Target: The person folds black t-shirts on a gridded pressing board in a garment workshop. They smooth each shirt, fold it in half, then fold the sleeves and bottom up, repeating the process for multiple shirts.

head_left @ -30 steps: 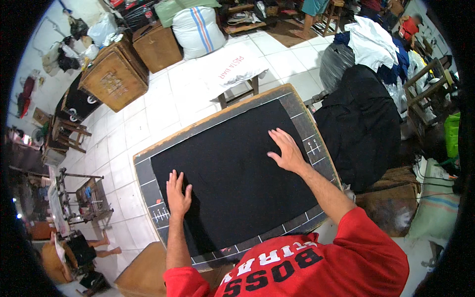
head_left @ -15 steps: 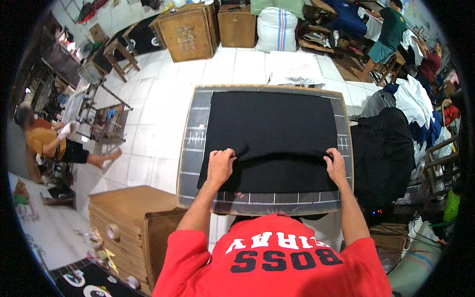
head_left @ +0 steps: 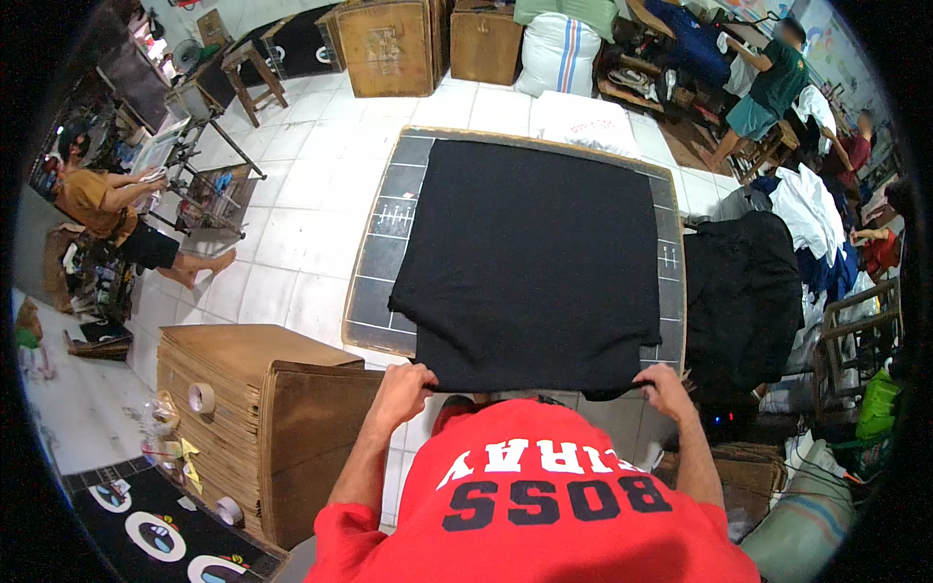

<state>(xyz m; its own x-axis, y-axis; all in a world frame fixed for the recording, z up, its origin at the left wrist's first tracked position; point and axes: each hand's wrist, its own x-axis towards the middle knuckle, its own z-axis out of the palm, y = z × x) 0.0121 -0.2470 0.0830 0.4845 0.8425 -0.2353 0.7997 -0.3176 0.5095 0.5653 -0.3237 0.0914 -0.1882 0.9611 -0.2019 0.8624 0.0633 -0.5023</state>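
Note:
A black fabric piece covers most of a dark board with white grid lines and a pale edge. Its near end hangs over the board's front edge, rumpled along the bottom. My left hand pinches the left corner of that end, and my right hand pinches the right one. Both are low, just above the red lettered shirt on my own body.
Stacked brown boards with tape rolls stand front left. A dark fabric heap lies right. A white sack and wooden boxes stand behind. A worker sits at a left rack; others work back right.
My hands went from lying spread on the fabric to pinching it, then moved back toward me, drawing the near end over the board's front edge. The view has also swung round.

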